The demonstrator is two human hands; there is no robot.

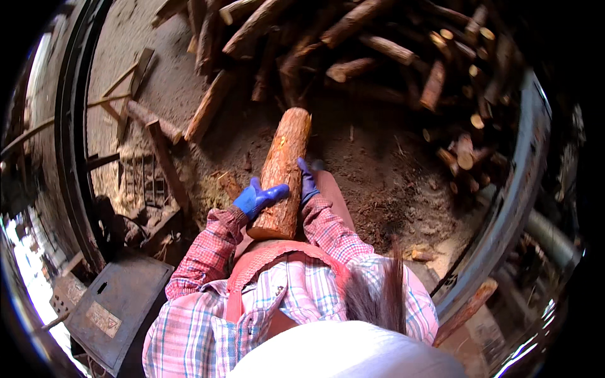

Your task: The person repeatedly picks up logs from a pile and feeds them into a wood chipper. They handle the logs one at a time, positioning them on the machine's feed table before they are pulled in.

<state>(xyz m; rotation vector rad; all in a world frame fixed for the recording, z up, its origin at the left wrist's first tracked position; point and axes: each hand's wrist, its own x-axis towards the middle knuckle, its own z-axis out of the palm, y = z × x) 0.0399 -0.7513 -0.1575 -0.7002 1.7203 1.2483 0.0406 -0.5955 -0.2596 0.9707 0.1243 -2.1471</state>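
Note:
A thick, reddish-brown log [285,164] points away from me, its near end close to my body. My left hand [258,198], in a blue glove, grips the log's left side near its near end. On the log's right side my right hand [307,183], also in a blue glove, presses against the bark. Both forearms wear a red-and-white plaid shirt. The log's far end reaches out over the dirt ground [372,164].
A heap of cut logs [353,50] fills the far side and right. Loose sticks and planks [157,132] lie at the left. A curved dark metal rim [510,208] rings the area. A dark metal box [116,309] sits at the lower left.

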